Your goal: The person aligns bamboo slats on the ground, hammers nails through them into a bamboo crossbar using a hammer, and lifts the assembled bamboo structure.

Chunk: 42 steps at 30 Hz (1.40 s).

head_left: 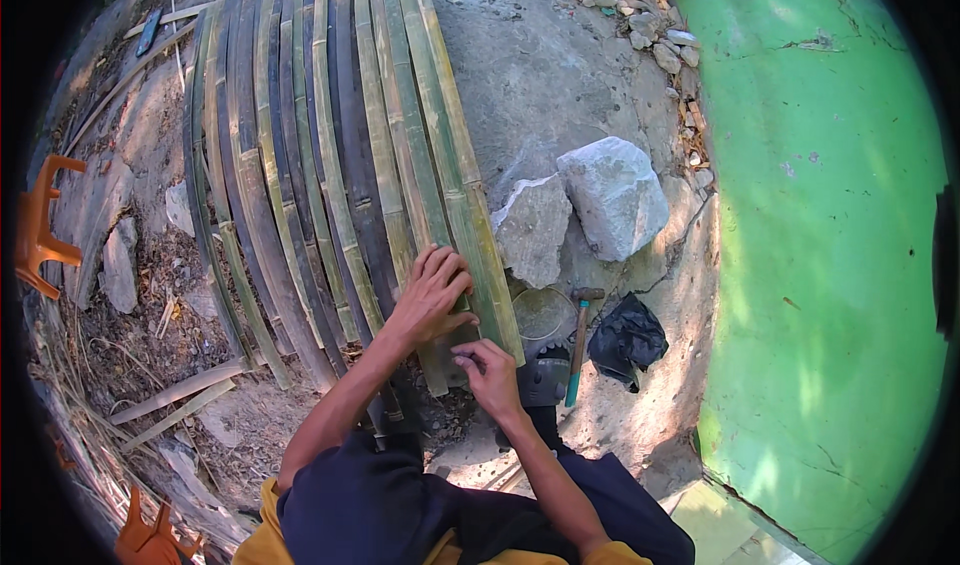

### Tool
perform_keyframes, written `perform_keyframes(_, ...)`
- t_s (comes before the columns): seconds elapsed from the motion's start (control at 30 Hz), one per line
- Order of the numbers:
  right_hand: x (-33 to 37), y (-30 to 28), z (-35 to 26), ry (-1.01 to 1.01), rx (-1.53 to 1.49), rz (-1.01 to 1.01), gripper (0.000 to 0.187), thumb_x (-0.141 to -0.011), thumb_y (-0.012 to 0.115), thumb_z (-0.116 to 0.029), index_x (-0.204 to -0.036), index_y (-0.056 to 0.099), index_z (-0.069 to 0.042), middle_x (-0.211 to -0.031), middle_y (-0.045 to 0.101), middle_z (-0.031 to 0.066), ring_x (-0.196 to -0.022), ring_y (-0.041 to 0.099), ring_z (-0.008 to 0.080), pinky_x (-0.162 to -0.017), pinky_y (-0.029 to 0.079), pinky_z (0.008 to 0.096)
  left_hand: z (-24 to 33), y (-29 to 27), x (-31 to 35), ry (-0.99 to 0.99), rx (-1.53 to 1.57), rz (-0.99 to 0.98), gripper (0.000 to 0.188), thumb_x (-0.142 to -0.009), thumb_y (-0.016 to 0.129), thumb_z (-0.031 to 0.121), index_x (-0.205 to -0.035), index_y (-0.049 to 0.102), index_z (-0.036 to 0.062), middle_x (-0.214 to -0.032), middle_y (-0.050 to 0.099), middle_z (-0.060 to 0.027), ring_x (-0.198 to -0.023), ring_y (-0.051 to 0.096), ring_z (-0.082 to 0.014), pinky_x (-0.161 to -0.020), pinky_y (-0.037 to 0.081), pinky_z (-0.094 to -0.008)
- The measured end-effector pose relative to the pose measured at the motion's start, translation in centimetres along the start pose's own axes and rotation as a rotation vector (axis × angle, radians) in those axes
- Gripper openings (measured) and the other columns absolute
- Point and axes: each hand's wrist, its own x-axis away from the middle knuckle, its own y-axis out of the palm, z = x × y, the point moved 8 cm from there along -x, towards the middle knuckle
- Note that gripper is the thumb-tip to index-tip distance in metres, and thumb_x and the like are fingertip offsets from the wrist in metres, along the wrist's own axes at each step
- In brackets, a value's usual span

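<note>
A row of long split-bamboo slats (330,115) runs away from me, green and dark brown ones side by side. My left hand (432,295) bends over the near part of a green bamboo slat (413,150) on the right side of the row, fingers curled on it and thumb reaching right. Close beside it, at the slats' near ends, my right hand (487,373) is closed in a pinch. Whatever sits between those fingertips is too small to make out. A thin wire loop (545,289) lies just right of the slats.
Two large pale rocks (612,200) stand right of the slats. Near my dark shoe (545,377) lie a hammer (580,340) with a teal grip and a black plastic bag (628,340). A green painted surface (810,245) borders the right. An orange plastic chair (45,225) is far left.
</note>
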Motion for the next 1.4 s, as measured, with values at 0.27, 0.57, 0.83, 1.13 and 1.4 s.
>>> perform_keyframes(0.27, -1.6, -1.7, 0.7, 0.193, -0.295, 0.054, 0.014, -0.090, 0.074, -0.003, -0.104, 0.074, 0.001, -0.095, 0.073, 0.0063, -0.087, 0.069, 0.0114, -0.079, 0.055, 0.0264, 0.2, 0.3, -0.3, 0.097, 0.050, -0.008, 0.052, -0.063, 0.088, 0.034, -0.096, 0.056, 0.0081, -0.111, 0.054, -0.0099, -0.128, 0.047, -0.0313, -0.123, 0.025, -0.0526)
perform_keyframes(0.57, -9.6, -6.8, -2.6, -0.073, -0.265, 0.391, 0.011, -0.091, 0.073, 0.002, -0.102, 0.070, 0.004, -0.096, 0.075, 0.0084, -0.087, 0.071, 0.0121, -0.080, 0.057, 0.0257, -0.7, -0.1, -0.4, 0.051, 0.096, 0.033, 0.081, -0.057, 0.092, 0.041, -0.114, 0.048, 0.0038, -0.122, 0.051, -0.0169, -0.128, 0.047, -0.0396, -0.118, 0.032, -0.0506)
perform_keyframes(0.83, -10.0, -3.9, -2.6, -0.175, -0.227, 0.403, 0.013, -0.091, 0.072, 0.004, -0.096, 0.060, 0.002, -0.099, 0.076, 0.0133, -0.091, 0.073, 0.0146, -0.080, 0.059, 0.0271, -1.3, -1.3, -0.7, 0.041, 0.182, 0.117, 0.095, -0.050, 0.096, 0.042, -0.124, 0.046, 0.0062, -0.130, 0.049, -0.0152, -0.127, 0.047, -0.0380, -0.111, 0.036, -0.0477)
perform_keyframes(1.13, -10.0, -3.9, -3.1, -0.236, -0.134, 0.405, 0.014, -0.090, 0.073, 0.003, -0.100, 0.063, 0.001, -0.094, 0.076, 0.0121, -0.087, 0.073, 0.0148, -0.075, 0.060, 0.0285, -1.1, -1.2, -0.8, 0.080, 0.172, 0.085, 0.093, -0.054, 0.094, 0.044, -0.126, 0.049, 0.0058, -0.130, 0.051, -0.0134, -0.127, 0.048, -0.0357, -0.111, 0.036, -0.0475)
perform_keyframes(1.4, -9.4, -3.7, -2.3, -0.295, -0.048, 0.461, 0.015, -0.089, 0.075, -0.001, -0.101, 0.067, 0.000, -0.094, 0.076, 0.0104, -0.086, 0.074, 0.0156, -0.074, 0.060, 0.0293, -1.2, -0.9, -0.4, 0.066, 0.172, 0.092, 0.093, -0.055, 0.094, 0.041, -0.129, 0.049, 0.0058, -0.132, 0.051, -0.0131, -0.128, 0.048, -0.0358, -0.114, 0.035, -0.0480)
